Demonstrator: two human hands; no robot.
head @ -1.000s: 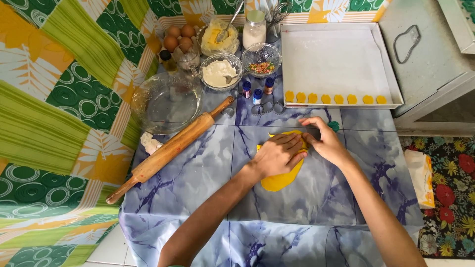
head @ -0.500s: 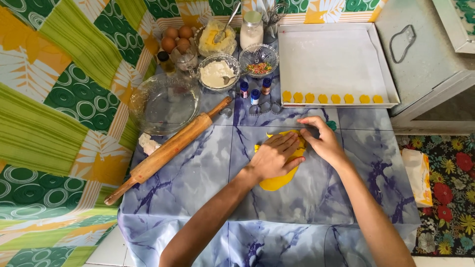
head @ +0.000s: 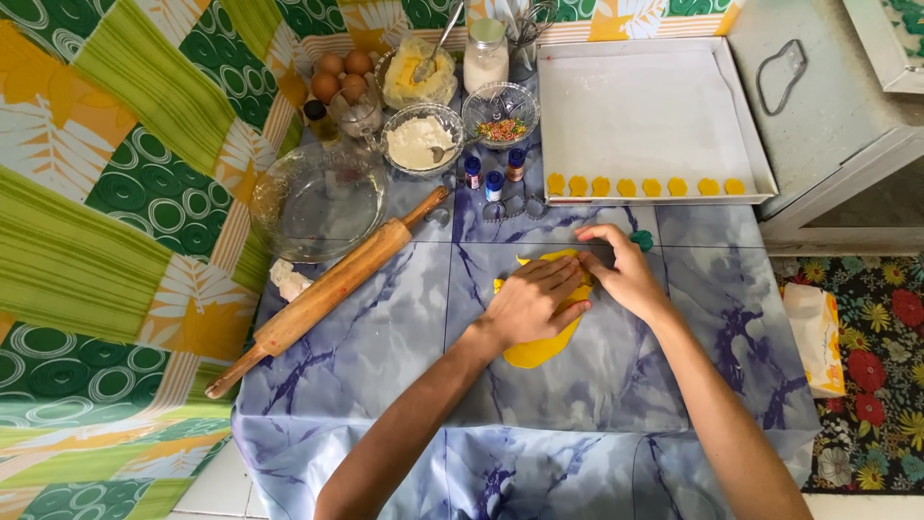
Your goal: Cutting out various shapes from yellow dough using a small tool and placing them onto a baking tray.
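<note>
At frame centre, the left hand [head: 531,303] lies flat on soft, thin yellow dough [head: 541,349]; the right hand [head: 624,273] presses beside it, perhaps gripping a cutter. The dough would tear easily, so lift it from underneath.

At the right edge of the desk [head: 674,385], beside the flowered floor covering, lies a flat rectangular packet [head: 814,337], white with yellow and orange ends. Three small bottles [head: 494,176] with blue and red caps stand in a cluster just left of the tray's near corner; their labels are too small to make out. A white-filled jar [head: 486,56] stands at the desk's far edge.
</note>
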